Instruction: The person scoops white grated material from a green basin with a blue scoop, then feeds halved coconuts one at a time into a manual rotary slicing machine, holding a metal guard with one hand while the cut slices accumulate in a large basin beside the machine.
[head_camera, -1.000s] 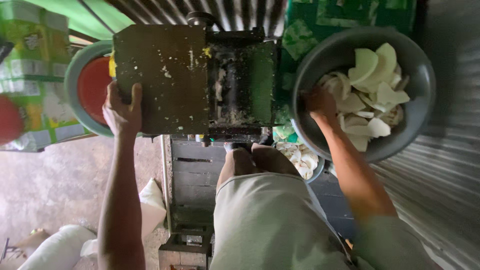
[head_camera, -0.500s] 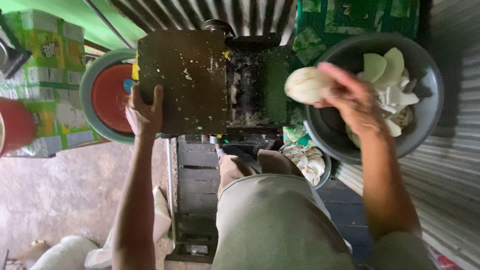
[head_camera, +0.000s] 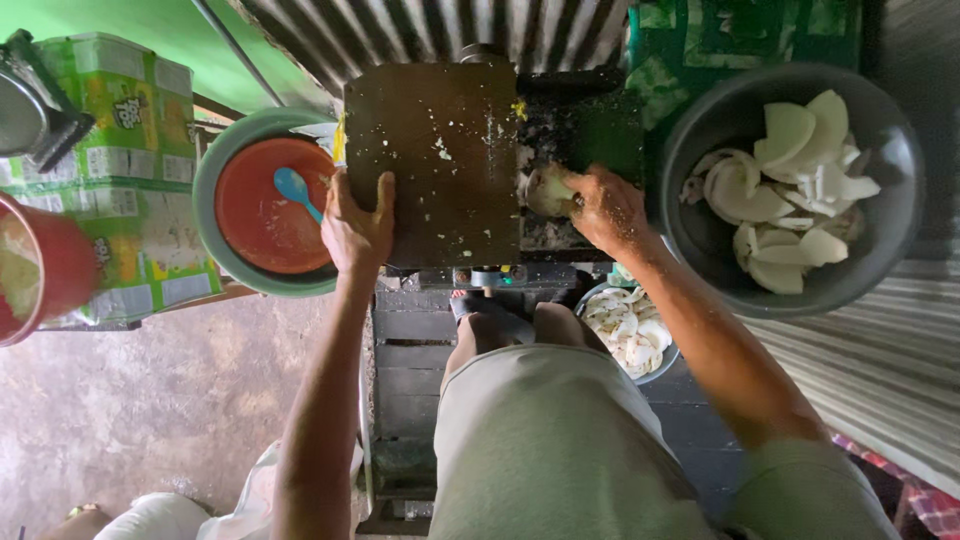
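Note:
A dark metal grating machine (head_camera: 440, 160) stands in front of me. My left hand (head_camera: 356, 228) rests flat on its brown cover at the left edge, fingers spread. My right hand (head_camera: 602, 208) grips a white coconut piece (head_camera: 547, 190) and presses it against the machine's open middle part. To the right a large dark bowl (head_camera: 690, 150) holds several white coconut pieces (head_camera: 790, 190).
A red bowl (head_camera: 262, 210) with a blue spoon (head_camera: 296, 190) sits inside a green basin (head_camera: 222, 160) at left. Green cartons (head_camera: 130, 150) and a red bucket (head_camera: 50, 270) stand further left. A small bowl of coconut bits (head_camera: 628, 335) lies below my right arm. Corrugated metal sheet (head_camera: 880, 370) lies at right.
My right hand lifted a coconut piece out of the dark bowl and carried it left onto the machine. My left hand stayed on the cover.

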